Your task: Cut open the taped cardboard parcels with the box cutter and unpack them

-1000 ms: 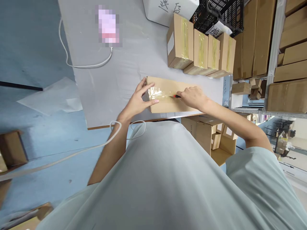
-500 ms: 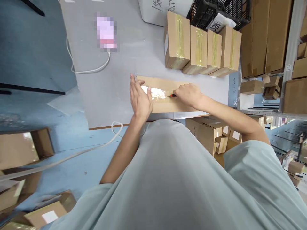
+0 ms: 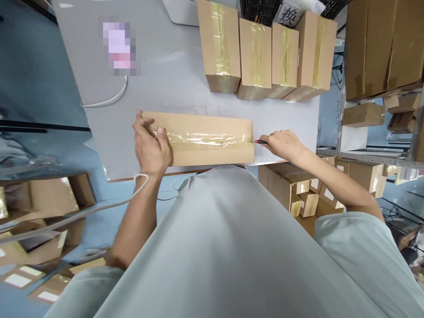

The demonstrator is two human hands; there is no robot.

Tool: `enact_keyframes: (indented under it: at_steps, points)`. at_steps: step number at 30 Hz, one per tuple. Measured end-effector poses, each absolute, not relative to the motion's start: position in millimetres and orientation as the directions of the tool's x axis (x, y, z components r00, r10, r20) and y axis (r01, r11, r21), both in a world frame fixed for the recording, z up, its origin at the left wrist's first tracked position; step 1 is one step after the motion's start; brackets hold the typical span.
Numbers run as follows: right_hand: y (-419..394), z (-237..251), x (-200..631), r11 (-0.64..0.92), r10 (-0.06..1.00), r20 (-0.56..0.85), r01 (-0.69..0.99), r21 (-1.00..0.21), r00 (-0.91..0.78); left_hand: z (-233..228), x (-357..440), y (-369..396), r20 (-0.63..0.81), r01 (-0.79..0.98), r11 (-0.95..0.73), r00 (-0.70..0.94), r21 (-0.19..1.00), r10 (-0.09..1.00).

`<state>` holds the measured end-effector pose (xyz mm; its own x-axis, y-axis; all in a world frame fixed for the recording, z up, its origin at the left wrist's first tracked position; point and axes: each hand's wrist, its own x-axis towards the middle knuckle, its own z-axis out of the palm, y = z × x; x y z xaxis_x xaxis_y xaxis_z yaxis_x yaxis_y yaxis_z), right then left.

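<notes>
Cardboard makes up the long flat box point(image 3: 202, 139) lying along the near edge of the tabletop point(image 3: 165, 84), with a strip of clear shiny tape point(image 3: 205, 138) running down its length. The person's left hand point(image 3: 150, 148) rests on the box's left end, palm down, fingers curled over the top and the thumb laid on the tape. The right hand point(image 3: 283, 145) sits just off the box's right end, fingers pressed together around a thin tool with a red tip point(image 3: 260, 141) that points at the end of the tape seam.

Farther back, near the far edge of the tabletop, four taped cartons point(image 3: 265, 48) stand side by side, well apart from the flat box. A white cable point(image 3: 106, 102) curves across the left part of the tabletop. A second white cord point(image 3: 99, 212) loops at the left wrist and trails down to the left. Open cardboard boxes point(image 3: 298, 194) sit below the tabletop's near right corner, and shelves of cartons point(image 3: 380, 44) fill the right side.
</notes>
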<state>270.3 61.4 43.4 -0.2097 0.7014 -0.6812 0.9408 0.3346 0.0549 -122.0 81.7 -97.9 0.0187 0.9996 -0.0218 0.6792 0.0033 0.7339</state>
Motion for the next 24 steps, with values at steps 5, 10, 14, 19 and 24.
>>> enact_keyframes:
  at_steps: [5,10,14,19,24]
  points:
    - [58,29,303,0.312,0.703,-0.654,0.948,-0.068,-0.279,-95,-116,77,0.038,0.718,0.013,-0.054,0.696,0.998]
    - [58,-19,380,0.164,0.781,-0.516,0.913,-0.373,-0.352,-97,-119,79,0.038,0.759,0.047,-0.094,0.649,0.995]
    - [49,-94,399,-0.279,0.872,-0.469,0.640,-0.716,-0.144,-101,-140,86,0.086,0.773,0.060,-0.146,0.632,0.986]
    - [22,-175,283,-0.714,0.700,-0.701,0.119,-0.690,0.136,-101,-171,89,0.136,0.737,0.062,-0.206,0.673,0.969]
    - [2,-169,208,-0.681,0.692,-0.687,-0.116,-0.723,0.223,-108,-202,92,0.124,0.681,0.117,-0.295,0.723,0.947]
